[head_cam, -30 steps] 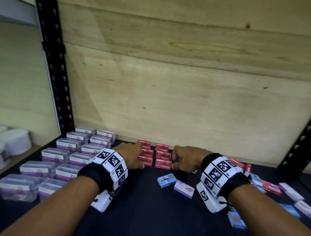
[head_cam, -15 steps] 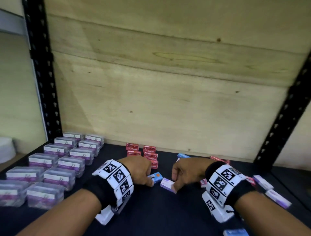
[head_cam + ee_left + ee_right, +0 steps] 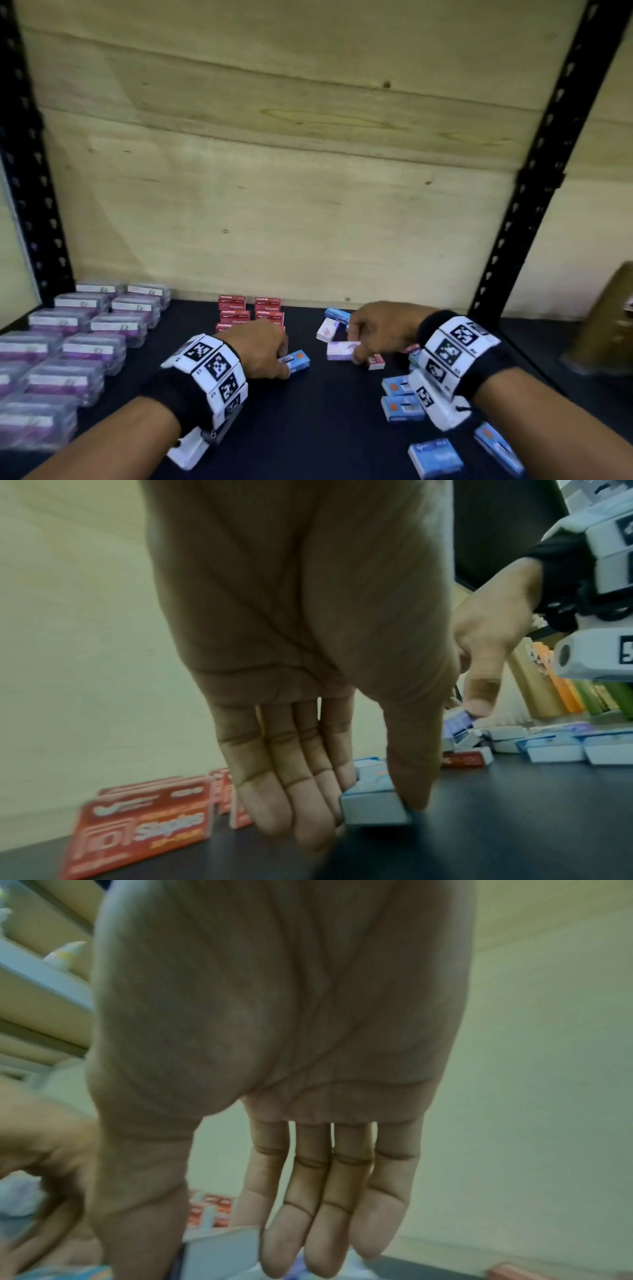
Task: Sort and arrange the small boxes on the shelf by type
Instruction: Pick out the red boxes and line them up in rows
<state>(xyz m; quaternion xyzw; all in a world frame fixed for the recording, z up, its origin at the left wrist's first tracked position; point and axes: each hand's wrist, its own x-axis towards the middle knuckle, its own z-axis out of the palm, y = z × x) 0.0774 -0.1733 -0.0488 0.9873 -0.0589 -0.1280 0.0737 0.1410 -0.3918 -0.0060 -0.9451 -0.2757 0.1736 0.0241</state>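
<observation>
On the black shelf [image 3: 329, 411], my left hand [image 3: 282, 361] pinches a small blue box [image 3: 297, 359] between thumb and fingers; the left wrist view shows this box [image 3: 373, 802] resting on the shelf. My right hand [image 3: 356, 346] pinches a lilac-and-white box [image 3: 340, 350], whose white edge [image 3: 222, 1250] shows between thumb and fingers. Red staples boxes [image 3: 251, 313] stand stacked in two columns at the back, just beyond my left hand. A second lilac box [image 3: 327, 329] and a blue box [image 3: 337, 314] lie behind my right hand.
Rows of clear boxes with purple labels [image 3: 78, 339] fill the shelf's left side. Several loose blue boxes [image 3: 402, 399] and a small red box [image 3: 376, 361] lie around my right wrist. Black uprights [image 3: 534, 178] frame the wooden back panel [image 3: 308, 205].
Both hands drew back from the red stacks to the loose boxes. The left took hold of a blue box, the right a lilac one and carried it rightward.
</observation>
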